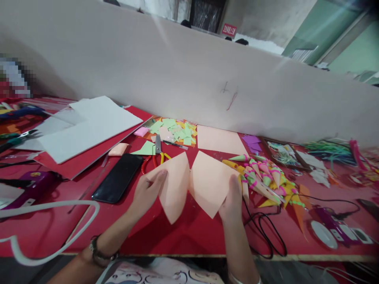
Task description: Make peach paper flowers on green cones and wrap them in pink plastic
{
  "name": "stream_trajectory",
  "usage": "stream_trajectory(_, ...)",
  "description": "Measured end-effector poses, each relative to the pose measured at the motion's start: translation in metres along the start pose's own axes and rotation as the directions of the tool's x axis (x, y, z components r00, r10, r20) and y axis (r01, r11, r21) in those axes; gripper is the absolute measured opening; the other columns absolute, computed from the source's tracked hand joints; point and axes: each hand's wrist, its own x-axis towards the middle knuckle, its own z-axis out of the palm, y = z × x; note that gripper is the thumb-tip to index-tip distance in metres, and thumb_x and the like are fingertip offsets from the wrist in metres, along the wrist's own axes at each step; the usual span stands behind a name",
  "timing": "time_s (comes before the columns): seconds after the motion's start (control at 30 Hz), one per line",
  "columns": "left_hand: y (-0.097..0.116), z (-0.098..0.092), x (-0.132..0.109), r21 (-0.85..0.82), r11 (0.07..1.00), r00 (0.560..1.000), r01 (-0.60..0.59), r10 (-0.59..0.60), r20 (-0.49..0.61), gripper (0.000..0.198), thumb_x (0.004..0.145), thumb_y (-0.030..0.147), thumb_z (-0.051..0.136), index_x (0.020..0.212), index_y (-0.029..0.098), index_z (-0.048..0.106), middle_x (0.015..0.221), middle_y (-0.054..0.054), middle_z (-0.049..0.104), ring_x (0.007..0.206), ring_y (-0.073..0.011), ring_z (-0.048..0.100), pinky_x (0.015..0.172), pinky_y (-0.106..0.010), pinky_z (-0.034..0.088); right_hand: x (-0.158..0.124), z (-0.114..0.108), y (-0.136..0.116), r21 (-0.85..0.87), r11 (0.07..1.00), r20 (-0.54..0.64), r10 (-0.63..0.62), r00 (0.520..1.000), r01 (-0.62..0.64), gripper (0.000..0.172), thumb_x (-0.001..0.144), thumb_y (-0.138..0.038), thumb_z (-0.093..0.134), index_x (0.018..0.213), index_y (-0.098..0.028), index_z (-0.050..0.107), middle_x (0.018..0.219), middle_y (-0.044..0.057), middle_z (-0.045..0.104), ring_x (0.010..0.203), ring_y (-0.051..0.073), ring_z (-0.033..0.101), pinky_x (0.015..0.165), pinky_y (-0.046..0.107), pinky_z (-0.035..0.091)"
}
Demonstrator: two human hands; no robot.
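My left hand (147, 190) pinches the left side of a folded peach paper sheet (189, 185), held just above the red table (183, 232). My right hand (232, 199) grips the sheet's right side from behind, thumb on its edge. The sheet is creased down the middle, so its two halves stand up like an open book. Red-handled scissors (154, 154) lie just behind it. A second flat peach sheet (219, 140) rests farther back.
A black phone (118, 177) lies to the left, beside white boards (85, 126). Green and orange paper scraps (174, 131) sit at the back. Several coloured paper cones (263, 175) lie to the right, with a black cord (266, 232), purple glue guns (334, 221) and a white partition (189, 79).
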Motion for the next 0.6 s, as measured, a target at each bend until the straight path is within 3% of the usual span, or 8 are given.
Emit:
stream_trajectory(0.07, 0.011, -0.008, 0.000, 0.131, 0.990, 0.996, -0.046, 0.056, -0.069, 0.031, 0.076, 0.044, 0.049, 0.067, 0.016, 0.060, 0.063, 0.000, 0.061, 0.064, -0.0165, 0.054, 0.054, -0.021, 0.039, -0.004, -0.004, 0.013, -0.023, 0.999, 0.121, 0.046, 0.992, -0.044, 0.054, 0.064, -0.045, 0.062, 0.109, -0.016, 0.054, 0.097, 0.008, 0.066, 0.094, 0.022, 0.059, 0.081, 0.036, 0.047)
stream_trajectory(0.13, 0.019, -0.014, 0.001, 0.196, 0.977, 0.985, -0.087, 0.113, -0.128, 0.031, 0.077, 0.044, 0.047, 0.074, 0.017, 0.061, 0.069, 0.000, 0.063, 0.071, -0.0186, 0.056, 0.059, -0.021, 0.041, -0.009, -0.006, 0.023, -0.157, 0.984, 0.235, 0.117, 0.965, -0.081, 0.053, 0.058, -0.037, 0.070, 0.105, -0.017, 0.058, 0.101, 0.008, 0.065, 0.095, 0.022, 0.059, 0.084, 0.036, 0.045)
stream_trajectory(0.2, 0.022, -0.018, 0.002, 0.211, 0.970, 0.977, -0.122, 0.155, -0.148, 0.032, 0.078, 0.044, 0.044, 0.078, 0.018, 0.061, 0.074, 0.000, 0.064, 0.074, -0.0191, 0.056, 0.061, -0.021, 0.042, -0.012, -0.006, 0.030, -0.257, 0.960, 0.267, 0.180, 0.947, -0.110, 0.045, 0.059, -0.033, 0.069, 0.099, -0.016, 0.061, 0.100, 0.009, 0.065, 0.095, 0.021, 0.059, 0.086, 0.035, 0.045)
stream_trajectory(0.3, 0.020, -0.023, 0.005, 0.203, 0.969, 0.973, -0.142, 0.175, -0.151, 0.033, 0.080, 0.046, 0.042, 0.080, 0.017, 0.060, 0.073, 0.000, 0.063, 0.071, -0.0181, 0.055, 0.057, -0.021, 0.041, -0.013, -0.003, 0.032, -0.228, 0.966, 0.185, 0.166, 0.969, -0.122, 0.037, 0.068, -0.038, 0.061, 0.094, -0.013, 0.063, 0.096, 0.010, 0.066, 0.089, 0.021, 0.061, 0.078, 0.033, 0.048)
stream_trajectory(0.43, 0.014, -0.028, 0.009, 0.295, 0.939, 0.951, -0.180, 0.242, -0.191, 0.032, 0.080, 0.045, 0.043, 0.074, 0.017, 0.057, 0.058, 0.002, 0.054, 0.057, -0.0146, 0.049, 0.048, -0.021, 0.036, -0.012, 0.000, 0.028, -0.192, 0.981, 0.010, -0.034, 0.999, 0.035, 0.037, 0.076, -0.042, 0.051, 0.090, -0.010, 0.061, 0.091, 0.011, 0.066, 0.085, 0.021, 0.061, 0.069, 0.030, 0.049)
stream_trajectory(0.6, 0.014, -0.037, 0.012, 0.435, 0.878, 0.920, -0.200, 0.320, -0.225, 0.028, 0.081, 0.039, 0.042, 0.065, 0.018, 0.051, 0.044, 0.005, 0.039, 0.044, -0.0106, 0.038, 0.045, -0.022, 0.030, -0.012, -0.002, 0.021, -0.319, 0.939, 0.017, -0.130, 0.991, 0.128, 0.034, 0.076, -0.038, 0.051, 0.087, -0.008, 0.062, 0.084, 0.012, 0.067, 0.084, 0.023, 0.060, 0.068, 0.030, 0.048)
